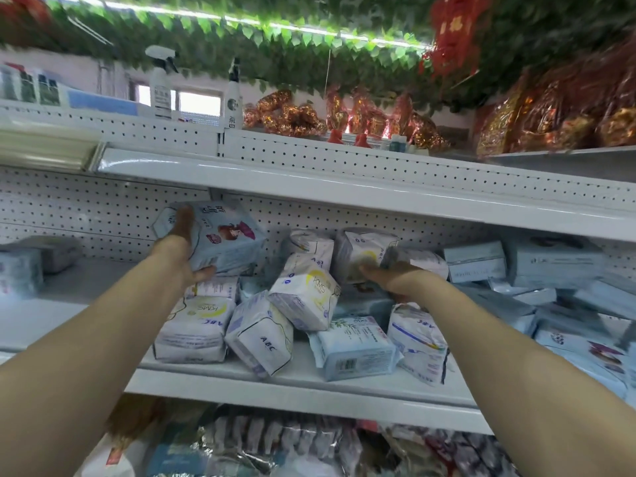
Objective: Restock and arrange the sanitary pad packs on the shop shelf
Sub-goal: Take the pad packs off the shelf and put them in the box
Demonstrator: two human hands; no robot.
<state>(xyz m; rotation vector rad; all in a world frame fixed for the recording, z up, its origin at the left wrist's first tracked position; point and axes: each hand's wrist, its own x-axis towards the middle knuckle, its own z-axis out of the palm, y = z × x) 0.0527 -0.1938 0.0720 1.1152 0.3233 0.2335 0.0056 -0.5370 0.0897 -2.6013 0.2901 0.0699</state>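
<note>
A heap of sanitary pad packs lies jumbled on the white shop shelf (pixel 303 376). My left hand (pixel 180 249) grips a light blue pack with a red-haired figure (pixel 227 241), held up above the heap near the pegboard back. My right hand (pixel 389 275) grips a white pack with a yellow circle (pixel 364 251) that stands near the back of the heap. White ABC and KMS packs (pixel 303 297) lie tilted between my arms. A pale blue pack (pixel 354 346) rests flat at the shelf front.
Blue boxed packs (pixel 475 261) are stacked at the right of the shelf, and a few packs (pixel 20 273) sit at the far left. The upper shelf (pixel 309 180) overhangs close above. Spray bottles (pixel 160 87) and red-gold decorations (pixel 289 115) stand on top.
</note>
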